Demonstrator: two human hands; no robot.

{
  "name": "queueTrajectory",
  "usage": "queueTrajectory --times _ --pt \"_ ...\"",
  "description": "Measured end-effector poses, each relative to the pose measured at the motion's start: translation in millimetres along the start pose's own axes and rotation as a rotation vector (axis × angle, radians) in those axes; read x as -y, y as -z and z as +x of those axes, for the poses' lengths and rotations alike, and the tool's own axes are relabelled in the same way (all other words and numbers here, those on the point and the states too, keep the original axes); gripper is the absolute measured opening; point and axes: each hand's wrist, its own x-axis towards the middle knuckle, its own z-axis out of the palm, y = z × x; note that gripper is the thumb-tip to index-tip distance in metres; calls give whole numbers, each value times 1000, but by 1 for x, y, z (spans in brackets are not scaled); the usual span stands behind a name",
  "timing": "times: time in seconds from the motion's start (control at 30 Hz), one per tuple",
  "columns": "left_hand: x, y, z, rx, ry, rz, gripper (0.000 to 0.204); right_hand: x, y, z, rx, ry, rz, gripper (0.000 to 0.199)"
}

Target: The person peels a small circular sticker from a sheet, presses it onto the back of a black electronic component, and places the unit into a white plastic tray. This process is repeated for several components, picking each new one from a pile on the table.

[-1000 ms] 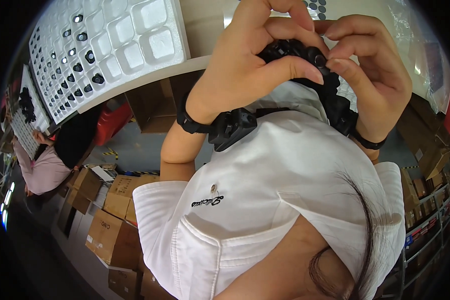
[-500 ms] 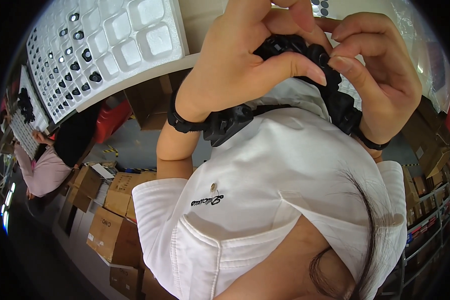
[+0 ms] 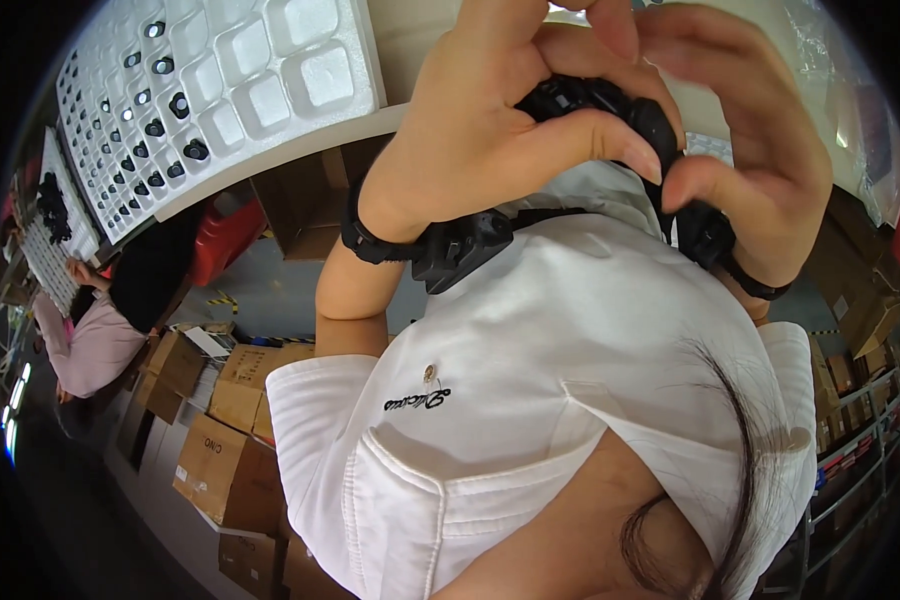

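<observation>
My left hand (image 3: 510, 130) is closed round a black knobbly piece (image 3: 590, 95), with its thumb laid along the lower side. A smooth, rounded black end (image 3: 652, 125) of it shows past the thumb tip; the rest is hidden by the fingers. Beside that end, my right hand (image 3: 760, 140) is curved, its thumb and fingers apart and nothing visible between them. Its thumb tip is close to the black piece; whether it touches, I cannot tell. Black devices are strapped at my left wrist (image 3: 460, 250) and my right wrist (image 3: 705, 235).
A white foam tray (image 3: 325, 80) with square pockets lies at the upper left, several holding small black parts (image 3: 195, 150). Beneath the table edge (image 3: 290, 150) is a cardboard box (image 3: 305, 205). Another person (image 3: 100, 345) works at far left. Cartons (image 3: 225, 470) and a metal rack (image 3: 850, 460) stand around.
My right thumb and fingers have come off the black piece and spread apart. My left hand keeps its hold and has shifted slightly right.
</observation>
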Motion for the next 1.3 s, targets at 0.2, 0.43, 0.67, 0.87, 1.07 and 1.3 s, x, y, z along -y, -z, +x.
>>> queueTrajectory --times 0.2,0.43,0.67,0.87,1.07,1.3 --pt "-7 -1 3 -100 163 -165 42 1 1 5 88 -61 -57 34" --pt "36 31 8 102 -50 293 26 -17 -14 17 -373 95 -419 37" --pt "49 46 5 150 -330 335 10 -42 -10 -16 -232 -158 -482 16" --pt "20 22 12 -286 487 129 10 -52 -18 -30 -202 -130 -558 14" --pt "28 21 11 -212 406 283 15 -55 -17 -29 -151 -125 -576 12" --pt "26 26 8 -60 138 689 31 -53 1 -26 -197 -316 88 7"
